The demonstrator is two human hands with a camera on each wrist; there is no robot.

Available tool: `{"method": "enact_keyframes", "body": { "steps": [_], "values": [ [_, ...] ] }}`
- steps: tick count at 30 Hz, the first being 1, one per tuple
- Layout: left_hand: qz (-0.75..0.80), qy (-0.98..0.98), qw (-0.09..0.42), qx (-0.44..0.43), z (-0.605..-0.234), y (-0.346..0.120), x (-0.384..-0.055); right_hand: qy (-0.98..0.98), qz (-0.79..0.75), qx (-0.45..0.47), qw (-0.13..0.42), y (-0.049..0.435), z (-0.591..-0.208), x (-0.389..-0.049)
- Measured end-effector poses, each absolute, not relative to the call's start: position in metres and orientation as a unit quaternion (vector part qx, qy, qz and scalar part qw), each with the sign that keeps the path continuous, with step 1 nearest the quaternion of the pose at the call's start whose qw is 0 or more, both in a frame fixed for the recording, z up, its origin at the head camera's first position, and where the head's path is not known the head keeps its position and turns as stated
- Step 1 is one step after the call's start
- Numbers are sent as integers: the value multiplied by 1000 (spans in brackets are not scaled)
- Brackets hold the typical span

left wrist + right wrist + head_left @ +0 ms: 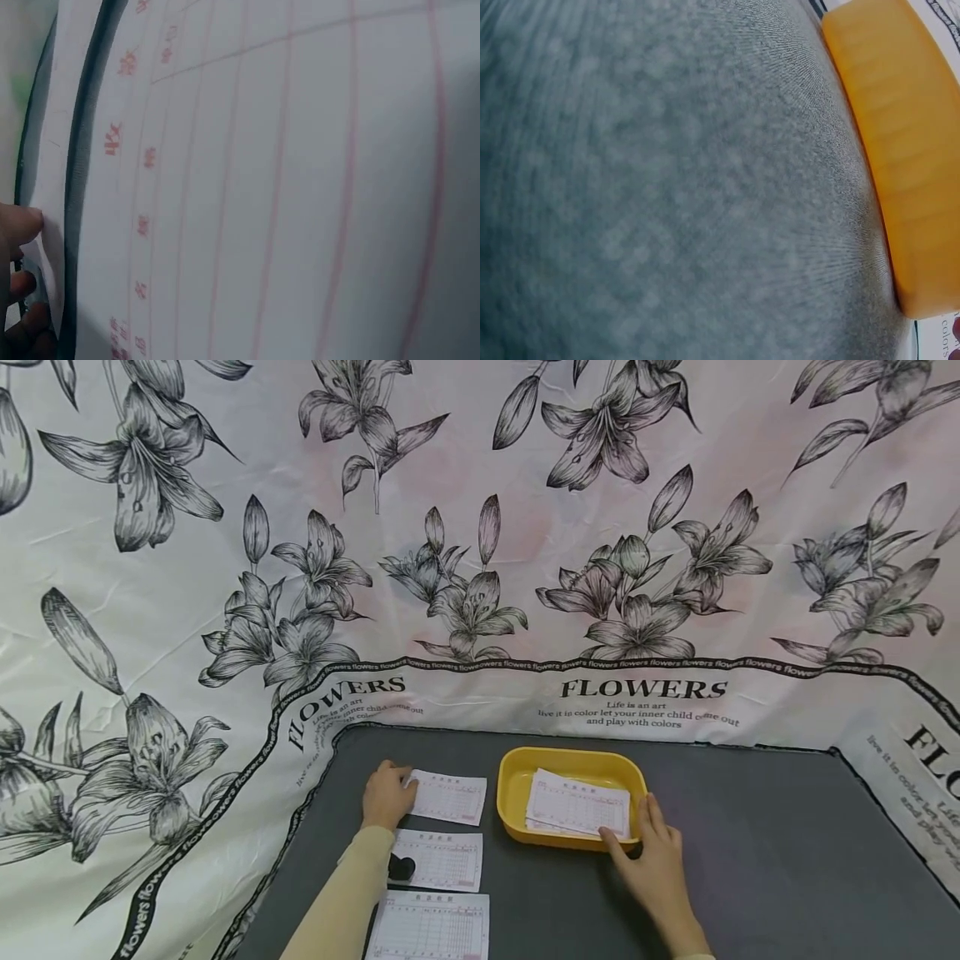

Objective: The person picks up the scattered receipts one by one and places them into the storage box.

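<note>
In the head view, my left hand [386, 795] is at the left edge of the farthest printed form slip [448, 797], thumb and fingers pinching that edge. The left wrist view shows fingertips [22, 225] at a slip's edge, with a larger form [247, 180] filling the view. A yellow plastic tray [513, 777] holds printed slips [577, 802], lying slightly askew on each other. My right hand [656, 860] rests at the tray's near right corner, thumb at the front rim and fingers along the right side. The right wrist view catches the tray's outer wall [904, 150].
Below the farthest slip lie a second form slip [450, 860] and a larger form [435, 922], in a column left of the tray. A dark grey surface [765, 860] lies beneath. Flower-printed cloth [465, 568] borders it behind and at both sides.
</note>
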State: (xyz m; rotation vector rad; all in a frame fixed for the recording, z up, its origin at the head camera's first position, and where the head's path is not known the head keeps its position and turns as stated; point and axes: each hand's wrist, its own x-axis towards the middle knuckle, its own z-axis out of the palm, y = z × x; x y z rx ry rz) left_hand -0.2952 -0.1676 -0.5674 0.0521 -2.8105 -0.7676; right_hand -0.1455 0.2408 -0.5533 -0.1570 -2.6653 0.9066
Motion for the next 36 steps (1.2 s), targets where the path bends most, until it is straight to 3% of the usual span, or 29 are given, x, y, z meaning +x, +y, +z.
{"method": "enact_keyframes", "body": {
  "steps": [22,36],
  "values": [
    [-302,-941,155,-13,-574,-174,-296,-935,314,-60,157,240,-557,-147],
    [-342,-935,86,-30,-567,-191,-291,-931,322,-53,165,240,-558,-147]
  ]
}}
